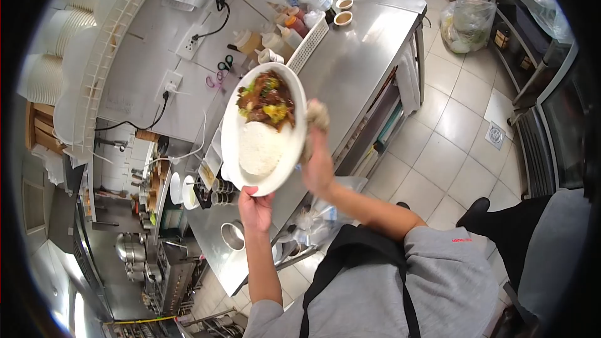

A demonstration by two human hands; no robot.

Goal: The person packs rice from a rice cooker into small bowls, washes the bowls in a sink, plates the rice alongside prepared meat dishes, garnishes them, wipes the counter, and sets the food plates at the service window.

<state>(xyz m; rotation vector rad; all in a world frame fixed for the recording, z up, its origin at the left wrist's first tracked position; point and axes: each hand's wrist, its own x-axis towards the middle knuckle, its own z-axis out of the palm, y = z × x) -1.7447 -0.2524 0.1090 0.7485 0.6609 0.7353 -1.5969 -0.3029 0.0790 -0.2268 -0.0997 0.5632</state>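
Reaching forward with the left arm nearly straight; pinching with the left hand, thumb uppermost. Bending the right elbow outward; angling the right forearm inward; holding the right hand farther forward, slightly blurred.

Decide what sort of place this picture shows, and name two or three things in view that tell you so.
Most likely a restaurant's kitchen: dishes stand in high stacks, sauce bottles line a long steel counter, and a plate of rice is dished up.
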